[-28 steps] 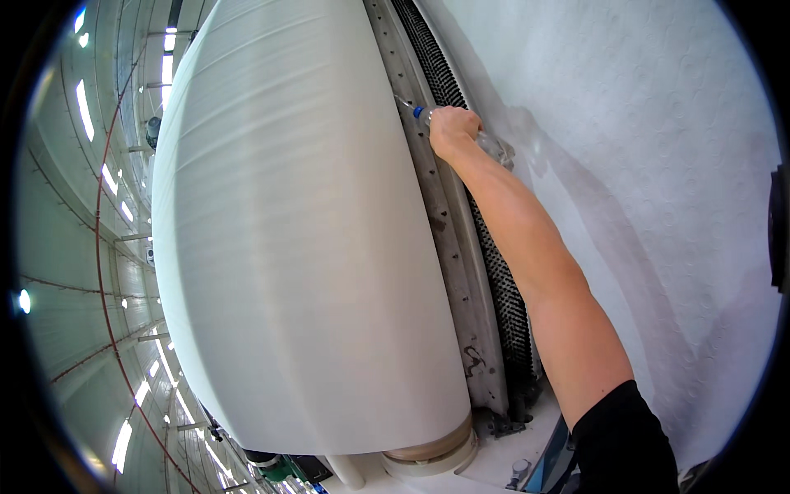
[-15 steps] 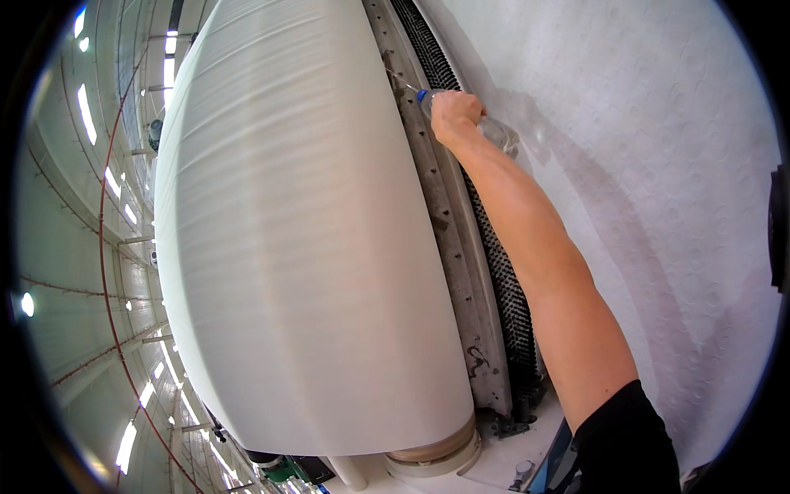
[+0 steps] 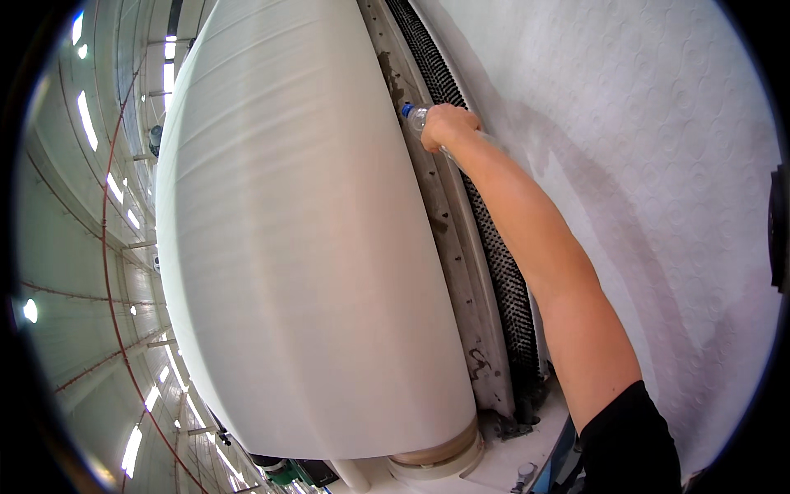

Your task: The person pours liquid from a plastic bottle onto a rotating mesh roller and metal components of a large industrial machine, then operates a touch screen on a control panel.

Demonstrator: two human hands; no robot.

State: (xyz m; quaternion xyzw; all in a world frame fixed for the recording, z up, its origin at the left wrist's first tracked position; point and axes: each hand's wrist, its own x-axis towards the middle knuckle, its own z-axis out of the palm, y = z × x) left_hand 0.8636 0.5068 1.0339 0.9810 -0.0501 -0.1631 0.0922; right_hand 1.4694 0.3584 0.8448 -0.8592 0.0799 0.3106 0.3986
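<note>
My right hand is closed around a clear plastic bottle with a blue cap. The bottle is tilted, its capped end pointing left over a long grey metal bar. Dark wet patches mark the bar just beyond the cap. On the bar's left lies a big roll of white fabric; to its right runs a black toothed strip. My right forearm reaches up from the lower right, crossing the strip. Of my left hand nothing shows.
White quilted-looking material fills the right side. At the roll's near end sits a round core, with a pale machine frame beside it. A red cable hangs across the hall at the left.
My right hand has shifted slightly left and toward me with the bottle. The thin stream seen earlier from the cap no longer shows, and more of the bottle's neck is visible.
</note>
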